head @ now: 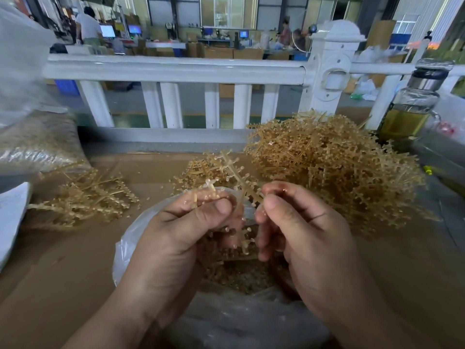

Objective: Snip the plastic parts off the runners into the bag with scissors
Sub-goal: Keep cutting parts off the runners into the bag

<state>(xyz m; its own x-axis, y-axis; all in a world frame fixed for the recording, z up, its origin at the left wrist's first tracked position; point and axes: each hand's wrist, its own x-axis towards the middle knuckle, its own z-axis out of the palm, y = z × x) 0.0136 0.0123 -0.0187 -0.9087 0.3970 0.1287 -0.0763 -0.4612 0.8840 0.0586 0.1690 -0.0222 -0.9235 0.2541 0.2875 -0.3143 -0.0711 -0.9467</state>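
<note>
Hands, left point(181, 230) and right point(299, 230), both pinch one runner point(236, 182) above the open bag point(141, 238).

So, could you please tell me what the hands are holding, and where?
One tan runner, over the bag: the left hand grips its left branch, the right hand pinches its right side.

Soft daylight enters through windows point(226, 11) along the top of the frame; the desk point(63, 260) below lies dimmer, with faint shadows. Wide-angle distortion bows the white railing point(176, 69) toward the edges. The plastic sheet point(20, 46) at upper left is blurred; glare streaks the glass bottle point(412, 104).
</note>
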